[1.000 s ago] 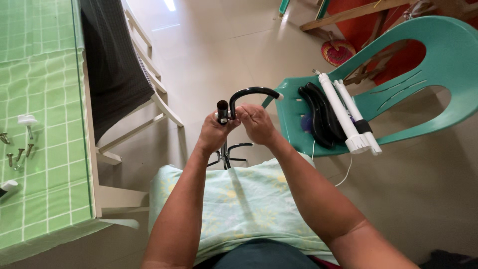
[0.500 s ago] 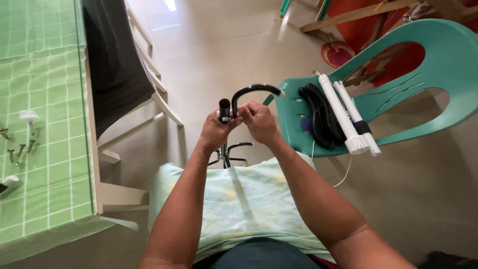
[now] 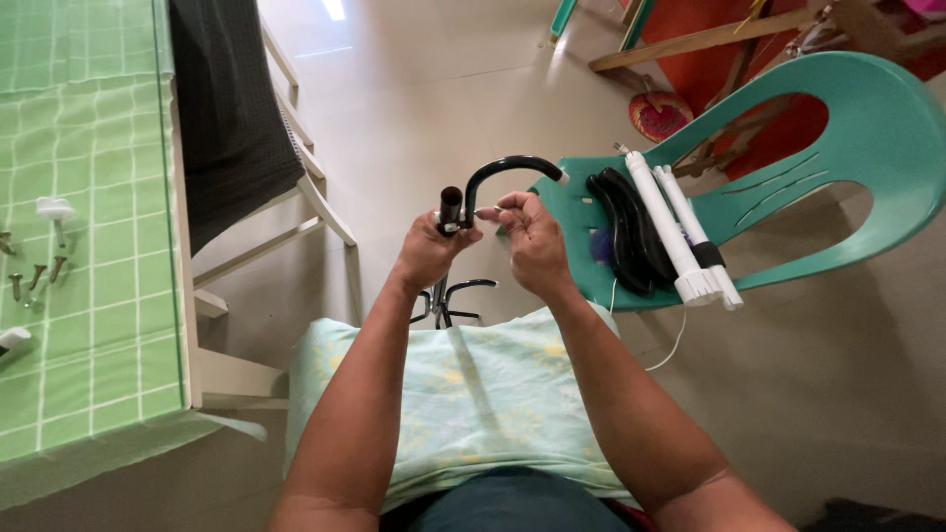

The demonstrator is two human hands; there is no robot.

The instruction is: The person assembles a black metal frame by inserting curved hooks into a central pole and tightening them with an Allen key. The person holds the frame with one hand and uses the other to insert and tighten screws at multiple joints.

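The floor is pale, glossy tile catching a window glare near the top of the view. Along the left runs a tabletop under a green checked cloth; near its left edge lie a few dark screws and a small white plastic fitting. A white-framed chair with a dark mesh back stands against the tabletop's right edge. On the right of the room a teal plastic chair carries two white tubes and some curved black parts on its seat, with red furniture and wooden slats behind it.

The person sits with a pale floral cloth across the lap. The left hand has its grip closed around an upright black tube, whose black footed base stands on the floor just past the knees. The right hand pinches a curved black hook at its lower end, just beside the top of the tube; whether the two parts touch cannot be told.
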